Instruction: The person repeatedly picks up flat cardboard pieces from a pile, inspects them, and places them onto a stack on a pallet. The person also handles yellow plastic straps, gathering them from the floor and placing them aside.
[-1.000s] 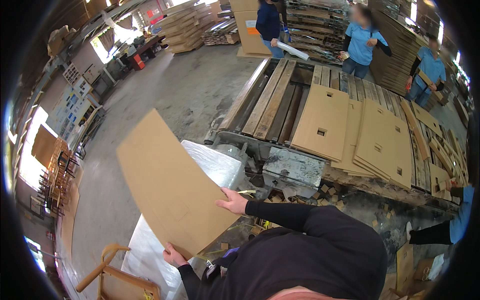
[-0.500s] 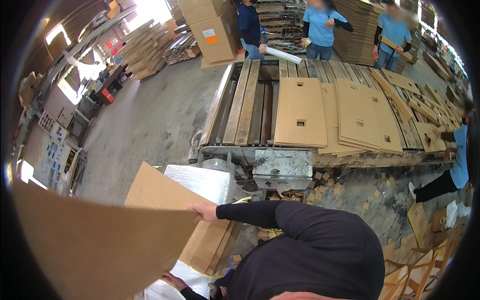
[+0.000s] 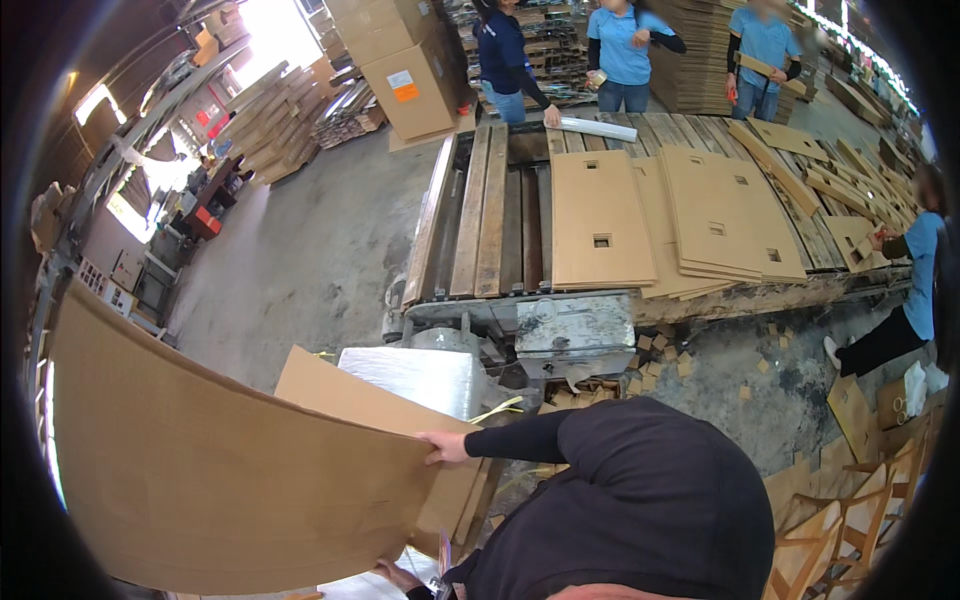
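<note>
A large, bowed brown cardboard sheet [image 3: 240,450] fills the lower left, raised and tilted. My right hand [image 3: 445,448], at the end of a black sleeve, pinches its upper right corner. Lower down, my left hand [image 3: 398,574] is closed on the bottom right edge; part of it is hidden. Behind and beneath the sheet lie more flat cardboard pieces [image 3: 340,385], stacked at an angle. Beside them stands a block wrapped in clear film [image 3: 415,380].
Ahead is a slatted wooden table [image 3: 466,220] bearing cut cardboard panels [image 3: 603,215] with square holes. Cardboard scraps [image 3: 655,365] litter the floor near a grey metal box [image 3: 575,325]. Several people stand around the table; one touches a white roll [image 3: 598,129]. Wooden chair-like frames [image 3: 840,530] are at lower right.
The large sheet has swung up and right, showing more of its face. Both my hands have shifted right with it. The white roll now lies farther right on the table.
</note>
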